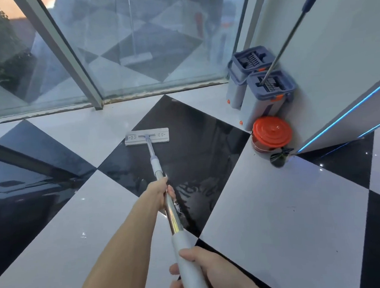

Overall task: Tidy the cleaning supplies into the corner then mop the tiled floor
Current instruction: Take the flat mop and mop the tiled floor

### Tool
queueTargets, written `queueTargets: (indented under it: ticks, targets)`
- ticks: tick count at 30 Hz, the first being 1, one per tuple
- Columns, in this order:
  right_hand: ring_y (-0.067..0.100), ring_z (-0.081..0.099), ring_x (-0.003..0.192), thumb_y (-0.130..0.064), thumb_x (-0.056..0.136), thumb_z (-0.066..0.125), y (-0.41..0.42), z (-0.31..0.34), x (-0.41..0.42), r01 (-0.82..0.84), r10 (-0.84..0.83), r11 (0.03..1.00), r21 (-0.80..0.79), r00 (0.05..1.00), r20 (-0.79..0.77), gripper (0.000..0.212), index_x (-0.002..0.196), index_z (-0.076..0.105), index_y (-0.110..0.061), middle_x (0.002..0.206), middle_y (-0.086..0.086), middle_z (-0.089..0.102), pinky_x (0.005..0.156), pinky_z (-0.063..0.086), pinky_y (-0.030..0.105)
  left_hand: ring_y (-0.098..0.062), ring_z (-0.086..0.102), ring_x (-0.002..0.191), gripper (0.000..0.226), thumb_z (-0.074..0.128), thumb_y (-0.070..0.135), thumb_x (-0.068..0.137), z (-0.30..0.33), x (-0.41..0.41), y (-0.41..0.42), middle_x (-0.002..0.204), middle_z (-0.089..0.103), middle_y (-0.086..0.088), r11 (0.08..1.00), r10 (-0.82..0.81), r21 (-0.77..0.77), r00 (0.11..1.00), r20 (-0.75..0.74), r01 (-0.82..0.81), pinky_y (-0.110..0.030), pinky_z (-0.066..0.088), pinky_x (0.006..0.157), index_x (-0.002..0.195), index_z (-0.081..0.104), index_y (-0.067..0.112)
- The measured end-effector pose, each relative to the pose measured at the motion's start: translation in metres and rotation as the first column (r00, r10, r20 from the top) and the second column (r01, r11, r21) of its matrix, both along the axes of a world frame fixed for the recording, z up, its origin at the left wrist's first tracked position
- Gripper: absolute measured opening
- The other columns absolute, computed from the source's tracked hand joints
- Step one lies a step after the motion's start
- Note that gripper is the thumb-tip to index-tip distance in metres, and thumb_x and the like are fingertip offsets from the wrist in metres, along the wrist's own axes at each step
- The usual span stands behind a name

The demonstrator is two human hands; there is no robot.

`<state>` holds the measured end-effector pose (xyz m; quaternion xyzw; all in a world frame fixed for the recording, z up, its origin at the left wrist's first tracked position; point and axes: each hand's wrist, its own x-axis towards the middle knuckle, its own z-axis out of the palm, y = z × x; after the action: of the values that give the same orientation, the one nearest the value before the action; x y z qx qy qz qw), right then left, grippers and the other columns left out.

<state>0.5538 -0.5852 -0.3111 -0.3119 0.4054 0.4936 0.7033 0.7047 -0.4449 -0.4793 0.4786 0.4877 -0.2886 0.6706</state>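
A flat white mop (147,138) lies with its head on a black tile of the checkered floor (274,205), its metal pole running back toward me. My left hand (159,191) grips the steel part of the pole halfway down. My right hand (203,269) holds the white grip at the pole's near end. In the right corner stand two grey-blue mop buckets (267,101), one behind the other, with a second mop pole (289,37) standing in the front one. A small bucket with a red lid (271,132) sits in front of them.
A glass wall with a metal frame post (72,55) runs along the far side and reflects the floor and the mop. A white wall with a blue light strip (340,117) juts in at the right. A small dark object (280,158) lies by the red-lidded bucket.
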Motion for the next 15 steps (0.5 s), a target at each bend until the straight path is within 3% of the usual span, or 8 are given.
queueTargets:
  ticks: [3, 6, 9, 12, 15]
  targets:
    - [0.027, 0.055, 0.046, -0.012, 0.083, 0.065, 0.014, -0.002, 0.026, 0.001, -0.001, 1.0, -0.015, 1.0, -0.005, 0.024, 0.083, 0.062, 0.013, 0.059, 0.019, 0.06, 0.053, 0.044, 0.029, -0.008, 0.03, 0.02, 0.03, 0.043, 0.024, 0.102, -0.006, 0.046, 0.023, 0.058, 0.033, -0.001, 1.0, 0.02, 0.006, 1.0, 0.019, -0.02, -0.008, 0.03, 0.029, 0.077, 0.036, 0.011]
    - [0.024, 0.051, 0.043, -0.019, 0.085, 0.063, 0.018, 0.001, 0.044, -0.028, 0.029, 0.999, -0.019, 0.999, 0.018, 0.025, 0.083, 0.061, 0.006, 0.059, 0.018, 0.058, 0.048, 0.043, 0.026, -0.008, 0.031, 0.021, 0.027, 0.045, 0.025, 0.101, -0.011, 0.073, 0.035, 0.061, 0.034, 0.0, 1.0, 0.025, -0.002, 0.999, 0.021, -0.025, -0.009, 0.03, 0.029, 0.079, 0.038, 0.011]
    - [0.022, 0.049, 0.04, -0.031, 0.086, 0.064, 0.017, 0.001, 0.052, -0.084, 0.087, 0.994, -0.069, 0.995, 0.041, 0.033, 0.084, 0.06, 0.002, 0.057, 0.015, 0.057, 0.044, 0.042, 0.023, -0.007, 0.03, 0.023, 0.023, 0.045, 0.024, 0.101, -0.014, 0.077, 0.033, 0.06, 0.033, 0.0, 0.999, 0.036, -0.016, 0.999, 0.036, -0.035, -0.01, 0.03, 0.03, 0.082, 0.039, 0.011]
    - [0.023, 0.053, 0.045, -0.043, 0.085, 0.064, 0.026, -0.001, 0.048, -0.138, 0.147, 0.984, -0.115, 0.986, 0.076, 0.043, 0.083, 0.063, 0.0, 0.057, 0.012, 0.06, 0.05, 0.045, 0.026, -0.008, 0.031, 0.023, 0.021, 0.046, 0.024, 0.1, -0.011, 0.068, 0.034, 0.059, 0.034, 0.001, 0.998, 0.05, -0.026, 0.999, 0.022, -0.049, -0.01, 0.03, 0.03, 0.085, 0.04, 0.012]
    - [0.021, 0.05, 0.042, -0.044, 0.087, 0.061, 0.037, -0.002, 0.043, -0.09, 0.097, 0.987, -0.129, 0.994, 0.049, 0.045, 0.078, 0.06, 0.0, 0.056, 0.009, 0.055, 0.044, 0.042, 0.021, -0.007, 0.031, 0.024, 0.022, 0.046, 0.024, 0.1, 0.0, 0.05, 0.038, 0.058, 0.034, 0.001, 0.999, 0.047, -0.006, 0.999, 0.0, -0.047, -0.011, 0.029, 0.03, 0.083, 0.041, 0.011]
